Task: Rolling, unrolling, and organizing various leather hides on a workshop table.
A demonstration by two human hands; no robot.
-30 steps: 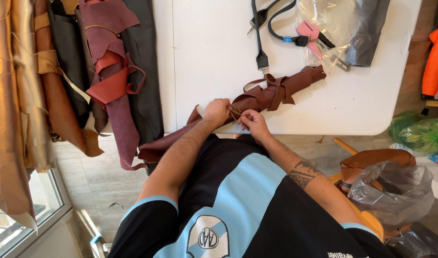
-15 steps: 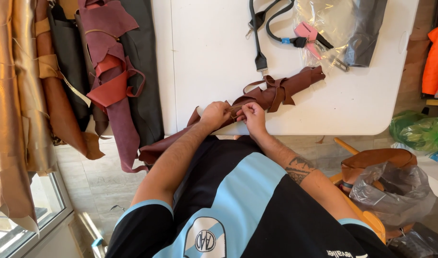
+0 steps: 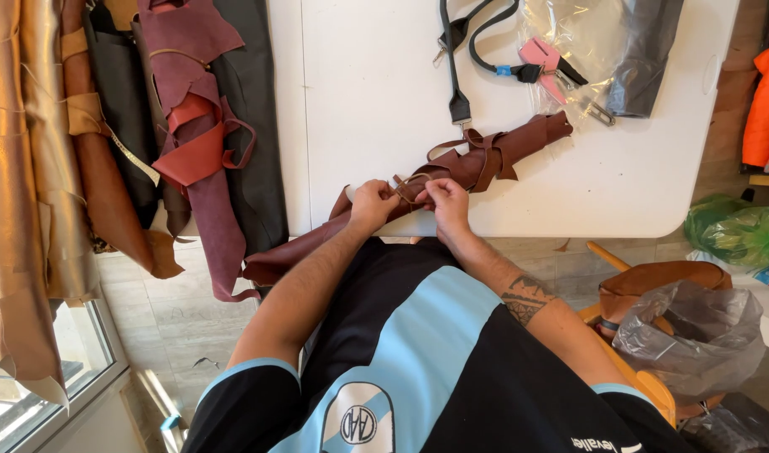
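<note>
A long roll of reddish-brown leather lies slantwise on the white table, its lower end hanging off the near edge. A thin leather strap is tied around the roll's middle. My left hand grips the roll near the table edge. My right hand pinches the strap right beside it. Both hands sit close together on the tie.
Rolled and hanging hides in maroon, red, tan and black drape at the left. A black strap with clips, pink-handled keys and a clear plastic bag lie at the table's far side. A brown bag with grey plastic sits lower right.
Both hands have shifted slightly along the roll and worked the strap; the roll stays in about the same place.
</note>
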